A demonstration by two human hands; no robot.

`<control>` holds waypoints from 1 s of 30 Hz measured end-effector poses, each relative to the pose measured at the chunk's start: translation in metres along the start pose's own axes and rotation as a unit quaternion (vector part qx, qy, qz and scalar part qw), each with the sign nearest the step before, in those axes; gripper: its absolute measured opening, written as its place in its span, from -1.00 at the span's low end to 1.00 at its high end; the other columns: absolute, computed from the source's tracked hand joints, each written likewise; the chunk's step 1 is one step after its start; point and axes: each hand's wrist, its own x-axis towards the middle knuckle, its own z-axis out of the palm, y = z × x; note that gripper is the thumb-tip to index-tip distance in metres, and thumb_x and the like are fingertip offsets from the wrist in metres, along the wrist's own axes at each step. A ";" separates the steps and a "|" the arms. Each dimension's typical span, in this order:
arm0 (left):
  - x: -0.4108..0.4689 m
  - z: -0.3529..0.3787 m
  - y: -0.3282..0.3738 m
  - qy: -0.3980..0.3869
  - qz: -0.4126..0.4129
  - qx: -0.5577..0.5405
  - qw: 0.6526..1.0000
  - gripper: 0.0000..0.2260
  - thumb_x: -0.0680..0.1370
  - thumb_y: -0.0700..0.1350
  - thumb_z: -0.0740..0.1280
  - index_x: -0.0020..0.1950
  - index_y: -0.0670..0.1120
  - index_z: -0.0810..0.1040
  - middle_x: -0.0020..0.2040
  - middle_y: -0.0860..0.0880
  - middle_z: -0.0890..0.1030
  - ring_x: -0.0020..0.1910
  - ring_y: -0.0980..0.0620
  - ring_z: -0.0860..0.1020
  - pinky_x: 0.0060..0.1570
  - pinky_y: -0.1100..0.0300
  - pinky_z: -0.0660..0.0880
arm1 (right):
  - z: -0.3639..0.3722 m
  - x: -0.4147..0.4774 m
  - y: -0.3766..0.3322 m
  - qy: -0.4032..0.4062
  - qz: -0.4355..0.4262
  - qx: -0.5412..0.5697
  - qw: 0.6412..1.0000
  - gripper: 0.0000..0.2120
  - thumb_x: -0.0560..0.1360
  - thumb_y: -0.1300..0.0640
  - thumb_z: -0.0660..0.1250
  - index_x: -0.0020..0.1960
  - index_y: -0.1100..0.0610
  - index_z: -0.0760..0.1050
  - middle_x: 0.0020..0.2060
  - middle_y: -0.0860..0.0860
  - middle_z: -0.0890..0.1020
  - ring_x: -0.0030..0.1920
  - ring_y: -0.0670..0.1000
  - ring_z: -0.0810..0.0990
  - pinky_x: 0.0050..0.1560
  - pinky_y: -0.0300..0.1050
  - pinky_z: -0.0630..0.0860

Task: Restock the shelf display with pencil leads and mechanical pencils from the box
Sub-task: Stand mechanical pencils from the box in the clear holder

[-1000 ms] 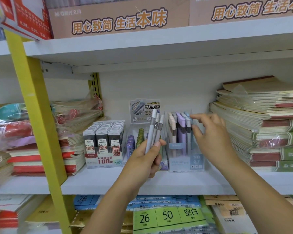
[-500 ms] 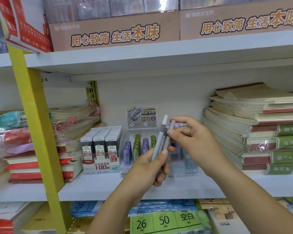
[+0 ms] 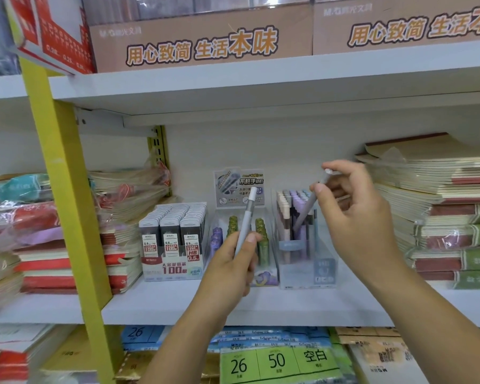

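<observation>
Presently left hand (image 3: 230, 266) grips one pencil (image 3: 245, 217), right hand (image 3: 356, 217) another pencil (image 3: 305, 210).

Open shelf front (image 3: 261, 309) — notebook stacks (image 3: 444, 217) flank 3 display boxes (image 3: 173, 245).

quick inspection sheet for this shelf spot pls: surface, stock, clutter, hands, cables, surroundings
surface: white shelf, bare strip along the front
job's things: grey pencil in the left hand; second pencil in the right hand, slanted in front of the pencils in the clear holder; lead boxes and lead tubes in displays to its left
clutter: wrapped notebook stacks on both sides
hands: left hand grips its pencil near upright; right hand pinches its pencil
cables: nothing seen
surroundings: yellow post; cardboard boxes on the shelf above
</observation>
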 end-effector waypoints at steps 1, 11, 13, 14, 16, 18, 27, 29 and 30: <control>0.000 0.000 0.000 0.000 0.000 0.000 1.000 -0.77 0.66 0.07 0.19 -0.06 0.17 0.64 -0.39 0.09 0.40 -0.52 0.16 0.24 -0.54 0.32 0.21 | 0.002 0.000 0.003 -0.016 0.005 -0.017 1.000 -0.75 0.55 0.13 0.33 0.13 -0.16 0.38 -0.16 -0.22 0.57 -0.16 -0.23 0.53 -0.24 -0.47 0.40; 0.002 -0.008 -0.002 0.012 0.000 0.014 1.000 -0.74 0.67 0.07 0.17 -0.04 0.20 0.64 -0.39 0.11 0.42 -0.53 0.17 0.26 -0.53 0.33 0.23 | 0.019 -0.008 0.023 -0.116 0.020 -0.129 0.985 -0.75 0.51 0.11 0.36 0.12 -0.14 0.43 -0.22 -0.11 0.56 -0.24 -0.13 0.50 -0.29 -0.33 0.33; 0.002 -0.009 -0.002 0.014 -0.001 0.016 1.000 -0.74 0.68 0.07 0.17 -0.04 0.20 0.64 -0.39 0.11 0.42 -0.53 0.17 0.26 -0.54 0.33 0.24 | 0.018 -0.006 0.022 -0.114 0.013 -0.124 0.986 -0.69 0.49 0.09 0.37 0.12 -0.21 0.37 -0.29 -0.15 0.56 -0.26 -0.14 0.50 -0.31 -0.31 0.34; 0.002 -0.010 -0.002 0.015 0.000 0.017 1.000 -0.74 0.68 0.07 0.17 -0.04 0.20 0.64 -0.39 0.11 0.42 -0.53 0.17 0.26 -0.54 0.33 0.24 | 0.017 -0.006 0.022 -0.110 0.010 -0.123 0.986 -0.67 0.49 0.09 0.38 0.11 -0.23 0.35 -0.30 -0.15 0.56 -0.27 -0.14 0.50 -0.32 -0.30 0.34; 0.002 -0.010 -0.002 0.012 0.003 0.018 1.000 -0.75 0.67 0.07 0.17 -0.04 0.21 0.64 -0.39 0.10 0.42 -0.52 0.16 0.26 -0.54 0.33 0.24 | 0.017 -0.006 0.022 -0.096 0.011 -0.117 0.988 -0.68 0.49 0.09 0.39 0.06 -0.26 0.36 -0.27 -0.13 0.56 -0.26 -0.14 0.51 -0.31 -0.30 0.35; 0.002 -0.010 -0.003 0.009 0.005 0.020 1.000 -0.75 0.67 0.09 0.18 -0.04 0.21 0.64 -0.38 0.10 0.42 -0.52 0.15 0.26 -0.53 0.33 0.24 | 0.019 -0.006 0.023 -0.083 0.009 -0.113 0.990 -0.72 0.48 0.09 0.40 0.03 -0.24 0.42 -0.21 -0.12 0.55 -0.20 -0.17 0.49 -0.25 -0.31 0.37; 0.002 -0.012 -0.003 0.001 0.008 0.019 1.000 -0.76 0.67 0.10 0.18 -0.02 0.22 0.64 -0.37 0.10 0.42 -0.52 0.17 0.26 -0.53 0.34 0.24 | 0.031 -0.005 0.037 -0.110 -0.018 -0.317 0.942 -0.64 0.44 0.09 0.40 0.23 -0.08 0.53 0.34 0.08 0.39 0.33 0.14 0.22 0.24 0.13 0.30; 0.002 -0.012 -0.003 -0.002 0.007 0.020 1.000 -0.76 0.67 0.10 0.18 -0.01 0.22 0.64 -0.37 0.10 0.42 -0.52 0.17 0.26 -0.53 0.34 0.24 | 0.031 -0.006 0.040 -0.140 0.002 -0.330 0.933 -0.59 0.45 0.07 0.39 0.29 -0.09 0.49 0.38 0.08 0.34 0.36 0.10 0.17 0.29 0.14 0.26; 0.001 -0.012 -0.003 -0.004 0.006 0.020 1.000 -0.77 0.66 0.10 0.18 0.00 0.22 0.64 -0.37 0.10 0.41 -0.52 0.17 0.26 -0.53 0.34 0.24 | 0.031 -0.006 0.040 -0.150 0.011 -0.325 0.934 -0.57 0.46 0.05 0.38 0.32 -0.10 0.46 0.39 0.07 0.32 0.37 0.08 0.14 0.31 0.14 0.24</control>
